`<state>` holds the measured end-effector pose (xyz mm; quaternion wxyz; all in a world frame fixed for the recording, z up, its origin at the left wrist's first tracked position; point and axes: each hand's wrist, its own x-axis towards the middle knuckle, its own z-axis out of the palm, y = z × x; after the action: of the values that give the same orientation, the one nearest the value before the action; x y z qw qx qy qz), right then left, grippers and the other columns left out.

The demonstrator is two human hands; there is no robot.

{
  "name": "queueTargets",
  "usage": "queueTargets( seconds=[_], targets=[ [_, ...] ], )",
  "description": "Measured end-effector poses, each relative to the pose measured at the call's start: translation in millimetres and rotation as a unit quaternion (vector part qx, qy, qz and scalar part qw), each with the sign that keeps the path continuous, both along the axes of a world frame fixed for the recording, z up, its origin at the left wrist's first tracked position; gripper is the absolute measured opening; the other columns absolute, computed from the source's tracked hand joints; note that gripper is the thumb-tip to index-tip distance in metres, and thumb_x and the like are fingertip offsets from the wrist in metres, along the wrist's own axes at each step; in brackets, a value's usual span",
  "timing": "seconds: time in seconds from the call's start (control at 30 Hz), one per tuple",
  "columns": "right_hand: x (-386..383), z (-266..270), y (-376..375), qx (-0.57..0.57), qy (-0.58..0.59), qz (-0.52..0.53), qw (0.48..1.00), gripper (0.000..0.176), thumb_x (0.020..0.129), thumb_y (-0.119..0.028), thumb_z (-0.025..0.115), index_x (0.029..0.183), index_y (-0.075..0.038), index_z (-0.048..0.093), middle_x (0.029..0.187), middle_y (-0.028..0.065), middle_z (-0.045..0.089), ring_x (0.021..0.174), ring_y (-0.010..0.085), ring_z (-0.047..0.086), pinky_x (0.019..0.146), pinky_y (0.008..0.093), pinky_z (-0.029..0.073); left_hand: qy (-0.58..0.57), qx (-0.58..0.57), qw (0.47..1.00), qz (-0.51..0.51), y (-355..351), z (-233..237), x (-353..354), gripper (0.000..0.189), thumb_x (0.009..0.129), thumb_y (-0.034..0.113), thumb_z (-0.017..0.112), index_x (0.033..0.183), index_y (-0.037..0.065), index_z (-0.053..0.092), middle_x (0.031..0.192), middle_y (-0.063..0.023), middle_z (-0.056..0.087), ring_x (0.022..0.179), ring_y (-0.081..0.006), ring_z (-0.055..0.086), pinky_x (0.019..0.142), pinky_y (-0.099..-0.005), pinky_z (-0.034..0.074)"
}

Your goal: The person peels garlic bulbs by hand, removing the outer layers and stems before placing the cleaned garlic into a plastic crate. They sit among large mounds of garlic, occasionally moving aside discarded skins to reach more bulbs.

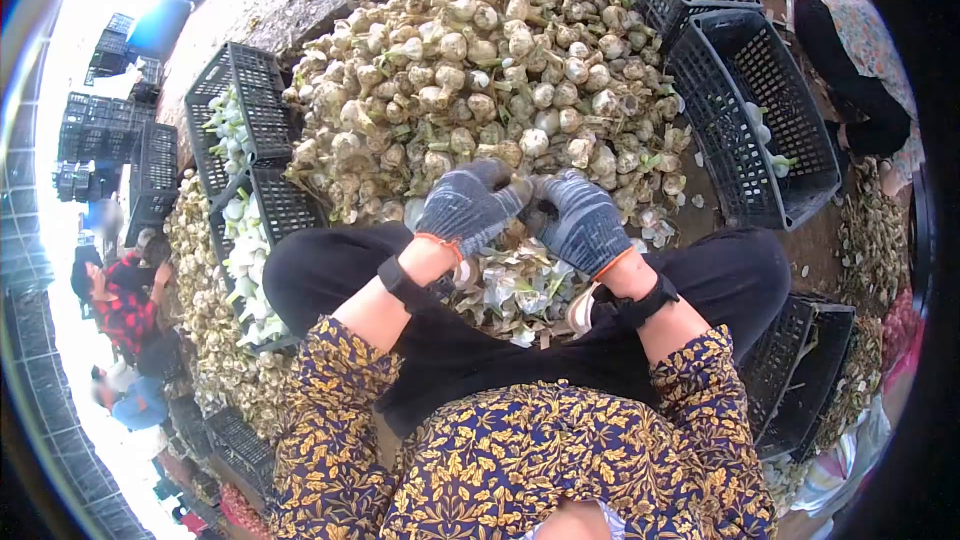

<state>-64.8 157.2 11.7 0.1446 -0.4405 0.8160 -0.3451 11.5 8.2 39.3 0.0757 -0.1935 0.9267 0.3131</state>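
Note:
My left hand (470,205), in a grey knit glove with an orange cuff, is closed at the near edge of a big heap of garlic bulbs (450,70). Close beside it, my right hand (580,220) wears a matching glove, its fingers curled inward. The fingertips of both hands nearly meet around something small and brownish that I cannot make out. Below the hands, between my legs, lie loose pale garlic skins (510,285).
Black crates with peeled white bulbs (245,240) stand at the left. Another black crate (755,120) with a few bulbs is at the right, an additional crate (800,370) below it. People sit at far left; one person (865,50) is at upper right.

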Motion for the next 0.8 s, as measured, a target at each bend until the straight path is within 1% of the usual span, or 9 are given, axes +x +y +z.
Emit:
queueTargets(
  seconds=[0.1, 0.2, 0.3, 0.43, 0.5, 0.57, 0.6, 0.73, 0.8],
  targets=[
    [-1, 2, -1, -0.028, -0.015, -0.005, 0.999, 0.024, 0.068, -0.025, 0.061, 0.084, -0.008, 0.059, 0.078, 0.0172, 0.055, 0.073, 0.0341, 0.054, 0.065, 0.0413, 0.044, 0.156, 0.135, 0.975, 0.083, 2, -13, 9, 0.029, 0.075, 0.028, 0.060, 0.083, 0.000, 0.062, 0.075, -0.0173, 0.061, 0.068, -0.0269, 0.060, 0.062, -0.0338, 0.045],
    [0, 0, -5, 0.017, -0.003, 0.022, 1.000, 0.025, 0.069, -0.025, 0.060, 0.087, -0.007, 0.058, 0.080, 0.0178, 0.055, 0.076, 0.0338, 0.054, 0.066, 0.0415, 0.044, 0.072, 0.272, 0.941, 0.188, 7, -12, 7, 0.018, 0.079, 0.015, 0.057, 0.087, 0.000, 0.061, 0.073, -0.0078, 0.062, 0.066, -0.0100, 0.054, 0.060, -0.0257, 0.043],
    [2, -7, -8, 0.030, 0.001, 0.038, 0.999, 0.027, 0.069, -0.025, 0.060, 0.087, -0.005, 0.055, 0.081, 0.0179, 0.055, 0.078, 0.0335, 0.053, 0.067, 0.0414, 0.044, 0.073, 0.194, 0.961, 0.184, 14, 2, 3, 0.017, 0.080, 0.015, 0.057, 0.087, 0.000, 0.061, 0.071, -0.0053, 0.061, 0.065, -0.0085, 0.052, 0.060, -0.0238, 0.043],
    [1, -13, -11, -0.072, -0.010, -0.023, 0.997, 0.024, 0.071, -0.022, 0.059, 0.086, -0.003, 0.057, 0.076, 0.0172, 0.056, 0.071, 0.0322, 0.056, 0.062, 0.0390, 0.045, 0.152, 0.366, 0.892, 0.218, 7, -7, 3, 0.019, 0.084, 0.015, 0.054, 0.092, 0.000, 0.060, 0.082, -0.0041, 0.062, 0.073, -0.0098, 0.054, 0.066, -0.0238, 0.044],
    [-5, -22, -11, -0.105, -0.008, -0.057, 0.993, 0.023, 0.073, -0.020, 0.058, 0.087, -0.002, 0.058, 0.073, 0.0177, 0.057, 0.066, 0.0297, 0.058, 0.059, 0.0367, 0.046, 0.162, 0.379, 0.875, 0.254, 2, -18, 4, 0.026, 0.085, 0.015, 0.053, 0.107, 0.000, 0.054, 0.100, -0.0073, 0.058, 0.087, -0.0118, 0.054, 0.077, -0.0242, 0.043],
    [-19, -39, -4, -0.043, -0.150, -0.035, 0.987, 0.025, 0.078, -0.022, 0.055, 0.088, 0.001, 0.057, 0.075, 0.0142, 0.060, 0.065, 0.0221, 0.061, 0.060, 0.0331, 0.048, 0.312, 0.240, 0.888, 0.235, -7, -60, 9, 0.038, 0.085, 0.017, 0.053, 0.119, 0.002, 0.044, 0.112, -0.0092, 0.052, 0.094, -0.0135, 0.050, 0.082, -0.0273, 0.040],
    [-24, -64, -1, -0.089, -0.303, -0.026, 0.949, 0.027, 0.082, -0.025, 0.052, 0.089, 0.001, 0.058, 0.076, 0.0095, 0.061, 0.064, 0.0169, 0.060, 0.060, 0.0312, 0.050, 0.275, 0.439, 0.826, 0.224, -6, -64, 11, 0.045, 0.088, 0.019, 0.047, 0.127, 0.002, 0.033, 0.126, -0.0082, 0.039, 0.112, -0.0138, 0.040, 0.092, -0.0244, 0.034],
    [-23, -72, -6, -0.161, -0.402, -0.063, 0.899, 0.029, 0.083, -0.031, 0.053, 0.087, -0.002, 0.058, 0.074, 0.0066, 0.060, 0.063, 0.0158, 0.059, 0.058, 0.0307, 0.051, 0.220, 0.429, 0.847, 0.223, 12, -55, 12, 0.035, 0.090, 0.025, 0.043, 0.118, 0.003, 0.042, 0.100, -0.0056, 0.048, 0.092, -0.0127, 0.045, 0.085, -0.0260, 0.036],
    [-24, -63, -2, -0.128, -0.317, -0.030, 0.939, 0.025, 0.084, -0.025, 0.049, 0.091, -0.003, 0.058, 0.077, 0.0110, 0.060, 0.068, 0.0232, 0.058, 0.060, 0.0335, 0.049, 0.218, 0.421, 0.851, 0.228, 13, -44, 8, 0.035, 0.090, 0.025, 0.044, 0.117, 0.003, 0.042, 0.101, -0.0064, 0.049, 0.093, -0.0134, 0.046, 0.085, -0.0266, 0.036]
  ],
)
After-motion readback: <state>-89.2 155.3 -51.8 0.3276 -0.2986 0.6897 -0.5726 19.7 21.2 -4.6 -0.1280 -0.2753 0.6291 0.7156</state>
